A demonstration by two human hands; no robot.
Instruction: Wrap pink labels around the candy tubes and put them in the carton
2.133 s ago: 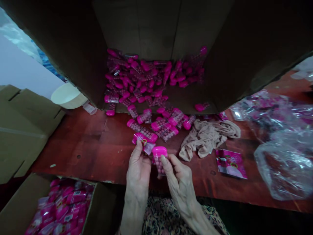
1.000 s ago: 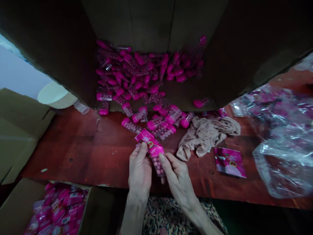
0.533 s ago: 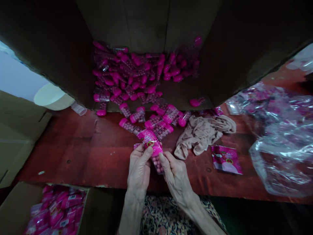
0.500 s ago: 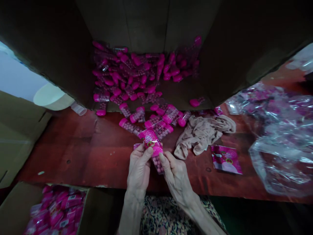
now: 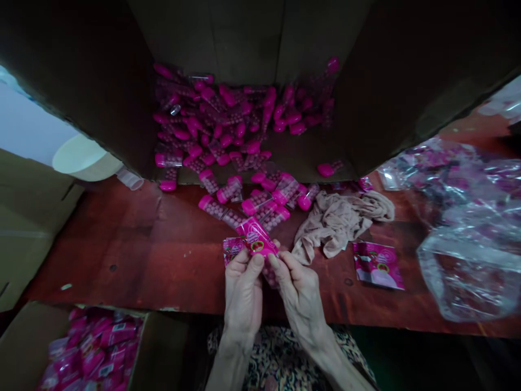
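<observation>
A pink printed wrapper sleeve lies over the capped end of a clear tube of pink balls. My left hand is closed, pinching the sleeve's lower left side between thumb and fingers. My right hand is closed around the tube, its thumb at the sleeve's lower edge. Part of the tube is hidden by the fingers. Just beyond my left fingertips, more printed wrapper lies on the table. Several filled tubes with pink caps lie in a loose group ahead of my hands.
A large cardboard box lies open towards me, with many tubes inside. To the right are a crumpled cloth, a flat wrapper and a clear plastic bag. A box of wrapped tubes stands lower left; a pale bowl sits behind.
Both hands have shifted slightly right with the tube and sleeve. The sleeve now covers the cap, and more of the wrapper beyond my left hand shows.
</observation>
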